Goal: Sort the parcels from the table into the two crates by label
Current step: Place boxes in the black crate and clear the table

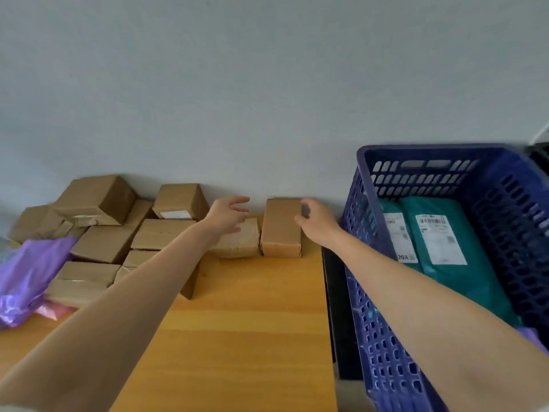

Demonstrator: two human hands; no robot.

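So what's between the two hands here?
Head view: a brown box stands between them. The right hand grips its right edge, and the left hand hovers open beside it.

Wooden table with cardboard parcels (1 purple bag)

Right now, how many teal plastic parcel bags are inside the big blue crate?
2. One teal plastic bag lies against the blue slotted plastic crate's left wall; the other lies beside it, to its right. More may be hidden underneath.
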